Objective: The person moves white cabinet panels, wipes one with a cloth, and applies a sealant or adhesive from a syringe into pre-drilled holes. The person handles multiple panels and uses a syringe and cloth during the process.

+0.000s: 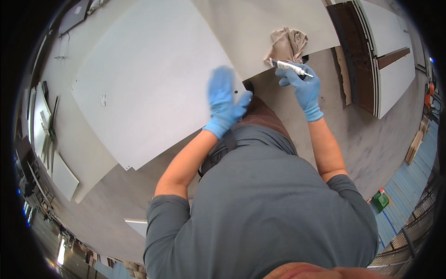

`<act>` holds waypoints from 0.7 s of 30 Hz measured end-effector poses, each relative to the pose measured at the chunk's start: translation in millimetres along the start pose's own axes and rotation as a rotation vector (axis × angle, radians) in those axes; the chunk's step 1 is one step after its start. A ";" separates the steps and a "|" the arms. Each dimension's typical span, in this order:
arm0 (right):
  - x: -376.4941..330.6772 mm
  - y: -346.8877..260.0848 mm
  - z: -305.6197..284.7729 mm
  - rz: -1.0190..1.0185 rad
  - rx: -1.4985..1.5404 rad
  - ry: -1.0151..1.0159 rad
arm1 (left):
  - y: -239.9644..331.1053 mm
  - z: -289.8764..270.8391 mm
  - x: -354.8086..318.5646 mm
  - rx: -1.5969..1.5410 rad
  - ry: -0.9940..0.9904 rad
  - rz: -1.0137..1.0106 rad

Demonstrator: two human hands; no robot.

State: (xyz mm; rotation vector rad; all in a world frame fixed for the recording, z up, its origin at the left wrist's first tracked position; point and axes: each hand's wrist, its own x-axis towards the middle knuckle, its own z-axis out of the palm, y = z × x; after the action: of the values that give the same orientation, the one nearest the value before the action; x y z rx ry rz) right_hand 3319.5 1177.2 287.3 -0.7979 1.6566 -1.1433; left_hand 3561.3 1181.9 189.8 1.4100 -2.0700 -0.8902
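Observation:
My left hand point(223, 102), in a blue glove, lies over the near right corner of a large white panel point(153, 79). Its fingers are stretched out, blurred by motion, with the thumb spread away; whether the palm touches the surface I cannot tell. A small dark round spot point(236, 91) shows on the panel beside the thumb. My right hand point(306, 88), gloved alike, is closed around a white squeeze tube point(289, 66) with a thin nozzle pointing right. Just beyond the tube, a crumpled beige cloth point(285, 44) rests at the edge of the pale worktop point(251, 28).
Brown and white boards point(360, 51) stand stacked to the right. Farther right, a green container point(381, 200) sits near blue flooring point(395, 204). White board pieces point(65, 176) lie at the far left. Grey floor point(330, 139) shows between me and the boards.

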 end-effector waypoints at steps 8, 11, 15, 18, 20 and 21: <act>59.4 -16.1 -26.0 -0.023 0.043 -0.122 | 69.5 27.4 18.4 -0.448 -0.415 -0.182; 91.6 -25.2 -45.8 -0.018 0.050 -0.220 | 110.7 30.0 53.5 -0.818 -0.273 -0.370; 140.4 -31.7 -86.5 0.019 0.245 -0.318 | 118.4 32.8 104.5 -0.645 0.064 -0.458; 180.9 -21.6 -107.8 0.138 0.175 -0.416 | 93.7 17.4 141.5 -0.547 0.320 -0.445; 202.9 -9.1 -115.7 0.251 0.153 -0.540 | 73.2 -2.2 159.6 -0.506 0.437 -0.482; 212.4 -2.7 -118.7 0.301 0.140 -0.612 | 62.2 -13.5 167.4 -0.518 0.483 -0.514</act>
State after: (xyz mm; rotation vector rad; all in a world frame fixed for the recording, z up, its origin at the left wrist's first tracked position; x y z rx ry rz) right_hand 3134.3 1028.5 234.5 -0.6906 1.1220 -0.6989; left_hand 3472.5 1038.2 249.4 1.6645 -1.0402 -1.0506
